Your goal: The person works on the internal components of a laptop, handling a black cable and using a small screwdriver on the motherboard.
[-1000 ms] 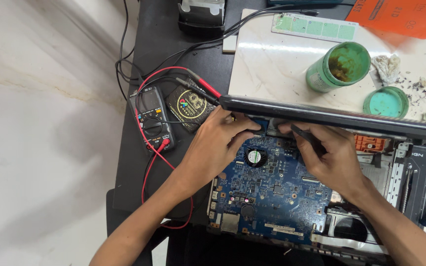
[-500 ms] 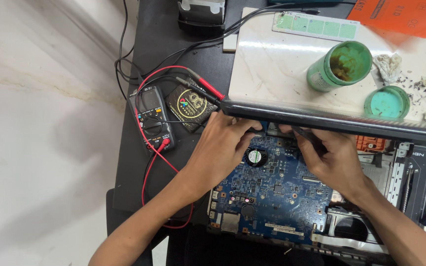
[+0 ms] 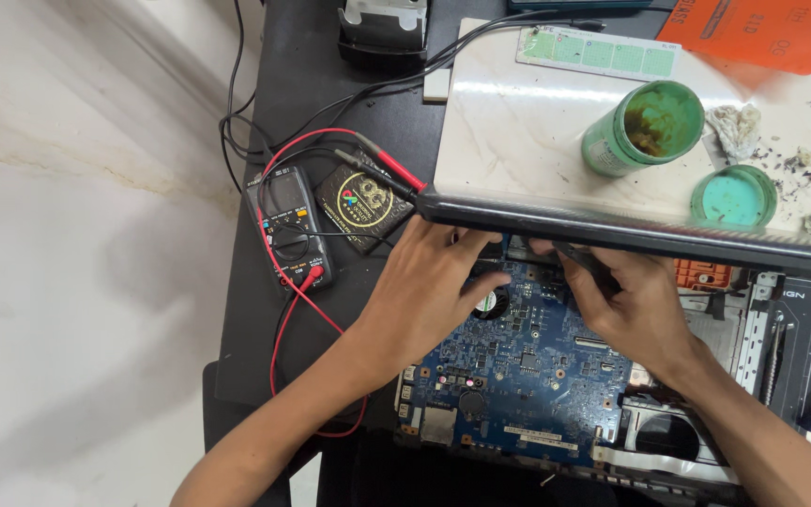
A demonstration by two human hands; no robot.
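Here: blue motherboard long axis left-right; left hand flat on it, right hand clamped on dark tool.

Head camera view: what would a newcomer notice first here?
The eye lands first on the blue circuit board of an opened laptop at lower centre, with the left hand and the right hand working at its upper edge. Behind them an open green tin stands on a white slab; a multimeter with red leads lies left.
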